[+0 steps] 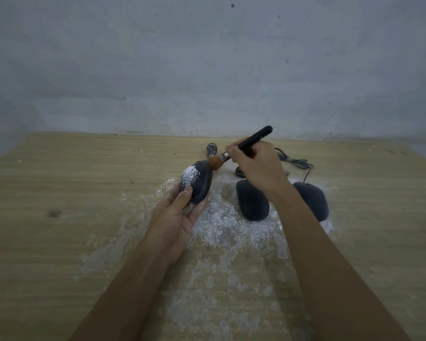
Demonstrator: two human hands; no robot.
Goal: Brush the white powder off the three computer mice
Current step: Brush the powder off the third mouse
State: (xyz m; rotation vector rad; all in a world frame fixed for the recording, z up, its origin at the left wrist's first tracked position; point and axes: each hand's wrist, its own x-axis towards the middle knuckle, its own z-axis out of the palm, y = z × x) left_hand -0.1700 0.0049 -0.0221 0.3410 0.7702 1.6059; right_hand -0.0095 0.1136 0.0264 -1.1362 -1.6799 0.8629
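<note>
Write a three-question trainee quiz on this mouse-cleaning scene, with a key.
1. True or false: the brush is in the left hand.
2. Which mouse shows white powder: A) held mouse, B) middle mouse, C) right mouse?
3. Fill in: the two resting mice lie on the wooden ____.

Key: 1 false, the right hand has its grip on it. 2 A. 3 table.

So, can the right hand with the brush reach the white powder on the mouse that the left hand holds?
Probably yes. The brush in the right hand is already at the held mouse, and the powder patch faces up, uncovered by the left hand.
</note>
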